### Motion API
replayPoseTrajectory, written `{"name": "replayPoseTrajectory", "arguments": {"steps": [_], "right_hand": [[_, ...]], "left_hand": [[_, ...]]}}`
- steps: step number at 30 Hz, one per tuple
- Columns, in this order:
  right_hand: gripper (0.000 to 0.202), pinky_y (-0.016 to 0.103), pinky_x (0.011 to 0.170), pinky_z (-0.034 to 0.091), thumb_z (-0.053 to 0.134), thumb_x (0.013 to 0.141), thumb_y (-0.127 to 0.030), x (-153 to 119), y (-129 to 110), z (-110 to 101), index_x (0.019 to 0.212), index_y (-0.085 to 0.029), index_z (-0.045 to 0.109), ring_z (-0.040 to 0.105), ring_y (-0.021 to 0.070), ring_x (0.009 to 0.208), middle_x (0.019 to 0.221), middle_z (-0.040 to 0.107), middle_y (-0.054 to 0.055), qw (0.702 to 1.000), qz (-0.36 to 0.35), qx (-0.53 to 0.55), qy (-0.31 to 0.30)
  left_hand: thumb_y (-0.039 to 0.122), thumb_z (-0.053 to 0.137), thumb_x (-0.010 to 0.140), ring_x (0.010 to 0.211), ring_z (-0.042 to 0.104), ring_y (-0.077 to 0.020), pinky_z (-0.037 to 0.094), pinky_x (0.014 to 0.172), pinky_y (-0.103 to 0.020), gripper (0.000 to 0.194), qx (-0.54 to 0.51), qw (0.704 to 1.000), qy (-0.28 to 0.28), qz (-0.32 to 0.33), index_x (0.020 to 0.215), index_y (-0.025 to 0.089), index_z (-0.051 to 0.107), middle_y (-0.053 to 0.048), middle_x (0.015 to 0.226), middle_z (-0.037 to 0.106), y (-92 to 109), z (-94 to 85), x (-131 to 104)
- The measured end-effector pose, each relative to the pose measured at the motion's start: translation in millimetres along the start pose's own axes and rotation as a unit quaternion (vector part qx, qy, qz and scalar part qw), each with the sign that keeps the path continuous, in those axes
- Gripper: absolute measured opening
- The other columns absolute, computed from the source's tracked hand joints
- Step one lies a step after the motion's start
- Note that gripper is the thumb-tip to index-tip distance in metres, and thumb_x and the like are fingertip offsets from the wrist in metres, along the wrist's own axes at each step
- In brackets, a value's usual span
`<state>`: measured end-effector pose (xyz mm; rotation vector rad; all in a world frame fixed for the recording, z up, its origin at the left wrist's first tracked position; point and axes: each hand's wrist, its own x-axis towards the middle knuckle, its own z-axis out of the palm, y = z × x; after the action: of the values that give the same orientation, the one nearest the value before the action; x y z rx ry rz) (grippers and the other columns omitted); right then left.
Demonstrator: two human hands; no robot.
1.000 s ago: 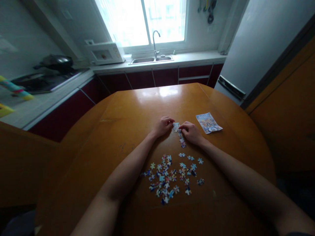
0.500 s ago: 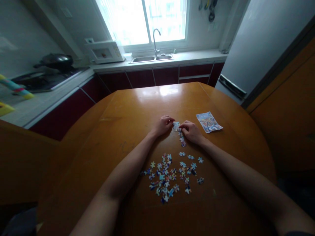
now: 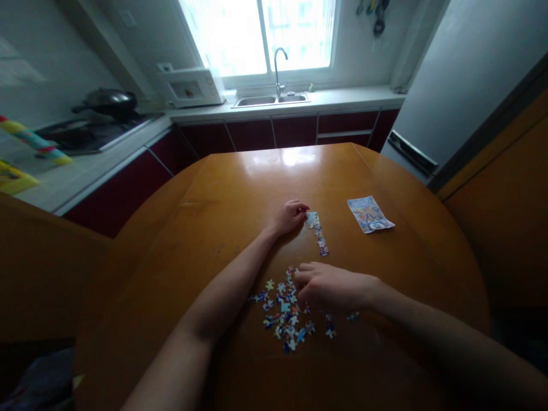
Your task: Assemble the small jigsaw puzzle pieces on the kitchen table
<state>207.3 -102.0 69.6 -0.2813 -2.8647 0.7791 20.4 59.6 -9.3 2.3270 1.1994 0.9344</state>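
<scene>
My left hand rests on the table with curled fingers, the fingertips pinched at the upper left corner of a joined strip of jigsaw puzzle. The strip is wider at the far end and narrows toward me. Nearer to me, my right hand hangs over the right side of a scattered heap of loose puzzle pieces. Its fingers are bent down and close together; what lies at their tips cannot be made out. Several loose pieces are hidden beneath this hand.
A creased picture sheet lies right of the strip on the round wooden table. Beyond stand a counter with a sink, a microwave and a stove with a black pan. A fridge stands at the right.
My right hand has left the joined strip and moved back toward me, over the loose pieces. My left hand stays at the strip's corner. The view has shifted slightly.
</scene>
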Motion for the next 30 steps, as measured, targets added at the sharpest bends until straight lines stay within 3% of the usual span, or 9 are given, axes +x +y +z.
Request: {"name": "replayPoseTrajectory", "arguments": {"steps": [3, 9, 16, 19, 24, 27, 30], "right_hand": [[0.010, 0.031, 0.082, 0.042, 0.062, 0.090, -0.016, 1, -11, 7, 0.090, -0.021, 0.071, 0.054, 0.0206, 0.093, 0.091, 0.065, 0.005, 0.999, -0.010, -0.013, -0.047], [0.011, 0.031, 0.079, 0.041, 0.059, 0.093, -0.017, 3, -11, 15, 0.086, -0.019, 0.069, 0.056, 0.0210, 0.093, 0.090, 0.067, 0.005, 0.995, -0.024, -0.046, -0.084], [0.011, 0.031, 0.079, 0.042, 0.059, 0.093, -0.019, 4, -10, 23, 0.088, -0.018, 0.070, 0.059, 0.0210, 0.093, 0.089, 0.070, 0.006, 0.995, 0.007, -0.063, -0.079], [0.006, 0.031, 0.080, 0.043, 0.068, 0.088, -0.023, 4, -10, 27, 0.087, -0.018, 0.071, 0.060, 0.0210, 0.092, 0.088, 0.072, 0.006, 0.994, 0.017, -0.072, -0.076], [0.016, 0.032, 0.077, 0.044, 0.074, 0.083, -0.033, 5, -14, 25, 0.083, -0.017, 0.072, 0.062, 0.0210, 0.086, 0.086, 0.072, 0.007, 0.992, 0.029, -0.074, -0.095], [0.021, 0.030, 0.077, 0.044, 0.065, 0.091, -0.035, 4, -8, 13, 0.079, -0.018, 0.070, 0.060, 0.0183, 0.082, 0.083, 0.070, 0.005, 0.997, 0.025, -0.046, -0.054], [0.030, 0.030, 0.074, 0.043, 0.053, 0.098, -0.033, 0, 18, 0, 0.073, -0.020, 0.065, 0.056, 0.0171, 0.077, 0.079, 0.065, 0.004, 0.992, 0.070, -0.042, 0.093]], "left_hand": [[0.011, 0.059, 0.083, 0.080, 0.061, -0.0151, 0.051, 0.080, -0.028, 0.022, -0.004, 1.000, -0.003, 0.004, 0.097, 0.015, 0.075, -0.005, 0.090, 0.070, -1, -0.6, 0], [0.012, 0.057, 0.083, 0.080, 0.061, -0.0151, 0.051, 0.080, -0.029, 0.022, -0.010, 1.000, -0.006, 0.003, 0.097, 0.015, 0.075, -0.006, 0.090, 0.070, -2, -0.7, 0], [0.012, 0.058, 0.083, 0.078, 0.061, -0.0153, 0.051, 0.078, -0.028, 0.022, -0.018, 1.000, -0.003, 0.003, 0.096, 0.015, 0.075, -0.006, 0.089, 0.070, 1, -1.8, 1], [0.013, 0.058, 0.084, 0.079, 0.061, -0.0152, 0.051, 0.078, -0.028, 0.021, -0.013, 1.000, -0.005, -0.001, 0.096, 0.015, 0.075, -0.006, 0.089, 0.070, 1, -1.5, 1], [0.011, 0.058, 0.083, 0.080, 0.061, -0.0152, 0.051, 0.080, -0.028, 0.022, -0.013, 1.000, -0.003, 0.007, 0.098, 0.014, 0.075, -0.006, 0.090, 0.070, -3, 0.4, 1], [0.013, 0.059, 0.084, 0.080, 0.061, -0.0151, 0.051, 0.079, -0.028, 0.022, -0.017, 1.000, -0.002, 0.011, 0.097, 0.015, 0.075, -0.006, 0.091, 0.071, -3, 0.9, 1], [0.014, 0.059, 0.084, 0.079, 0.061, -0.0153, 0.051, 0.078, -0.028, 0.020, -0.021, 1.000, 0.004, 0.010, 0.096, 0.014, 0.075, -0.006, 0.089, 0.071, -3, 0.9, 1]]}}
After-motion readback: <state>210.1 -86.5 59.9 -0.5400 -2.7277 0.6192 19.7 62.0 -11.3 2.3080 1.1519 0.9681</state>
